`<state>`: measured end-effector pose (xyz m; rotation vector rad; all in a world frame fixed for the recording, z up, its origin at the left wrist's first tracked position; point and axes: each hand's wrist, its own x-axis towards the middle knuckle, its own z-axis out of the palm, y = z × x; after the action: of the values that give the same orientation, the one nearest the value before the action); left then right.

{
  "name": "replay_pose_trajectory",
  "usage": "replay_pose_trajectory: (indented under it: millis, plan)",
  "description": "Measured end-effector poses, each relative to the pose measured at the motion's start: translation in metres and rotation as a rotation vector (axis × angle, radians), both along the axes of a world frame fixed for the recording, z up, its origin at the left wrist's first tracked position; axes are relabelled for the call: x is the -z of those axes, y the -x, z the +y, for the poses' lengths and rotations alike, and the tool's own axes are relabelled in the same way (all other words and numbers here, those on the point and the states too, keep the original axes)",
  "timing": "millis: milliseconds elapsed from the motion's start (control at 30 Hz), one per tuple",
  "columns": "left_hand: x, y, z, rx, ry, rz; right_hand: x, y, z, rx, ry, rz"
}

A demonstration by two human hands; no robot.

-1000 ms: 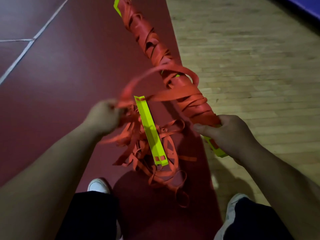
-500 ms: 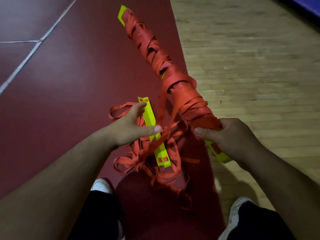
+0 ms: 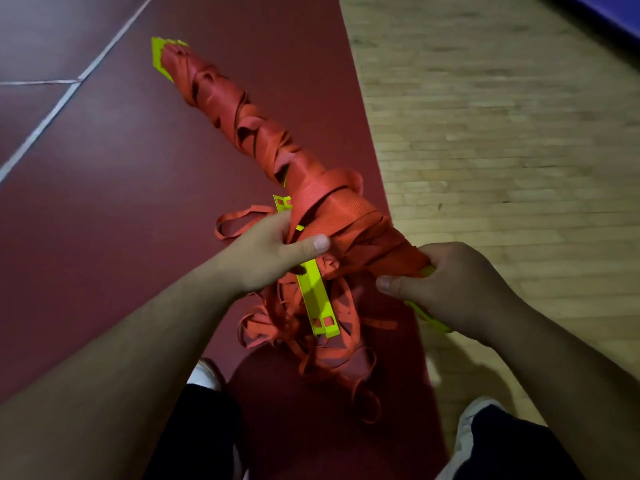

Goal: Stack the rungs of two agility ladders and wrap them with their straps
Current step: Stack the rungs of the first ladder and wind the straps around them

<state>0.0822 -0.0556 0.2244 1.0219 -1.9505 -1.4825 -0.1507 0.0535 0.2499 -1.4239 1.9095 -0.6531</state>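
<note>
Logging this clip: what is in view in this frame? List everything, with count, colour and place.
wrapped bundle: one, yellow-green rungs wound in orange strap, slanting from far left to near right above the floor
loose rung: one, perhaps two stacked, yellow-green, centre, among the straps
loose straps: one tangle, orange, on the maroon floor at centre
maroon floor: one area, left and centre
white lines: two, meeting at upper left
wooden floor: one area, pale, right
blue strip: one, top right corner
shoes: two, light, bottom edge
left hand: grips the loose straps beside the bundle
right hand: grips the bundle's near end
</note>
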Motion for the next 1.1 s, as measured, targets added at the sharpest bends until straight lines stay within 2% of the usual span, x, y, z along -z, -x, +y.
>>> replay_pose_trajectory:
  millis: [167,267,333,467,633,767,967,1033,1100]
  plan:
    - [-0.006,-0.004,0.003,-0.208,0.019,0.07,0.008,0.007,-0.003,0.081,-0.01,0.061]
    - [-0.012,-0.006,0.005,-0.155,-0.099,0.223,0.014,0.009,-0.004,0.119,-0.041,0.066]
    - [-0.014,-0.01,0.003,-0.114,-0.113,0.19,0.015,0.013,-0.004,0.146,-0.067,0.036]
    - [-0.012,-0.02,-0.004,-0.154,-0.039,0.038,0.01,0.019,-0.002,0.16,-0.133,-0.167]
    - [-0.003,-0.023,-0.009,-0.281,-0.135,0.003,0.0,0.011,0.0,0.092,-0.143,-0.421]
    - [-0.003,-0.026,-0.009,-0.201,-0.03,-0.076,-0.009,0.007,0.002,-0.036,-0.252,-0.658]
    - [-0.004,-0.018,-0.001,-0.135,-0.1,0.135,-0.013,-0.006,0.01,-0.173,-0.389,-0.854]
    - [-0.005,-0.011,0.001,-0.08,-0.186,0.23,-0.012,-0.01,0.01,-0.18,-0.409,-0.893]
    - [-0.009,-0.008,0.001,-0.097,-0.361,0.376,-0.011,-0.011,0.011,-0.174,-0.432,-0.972]
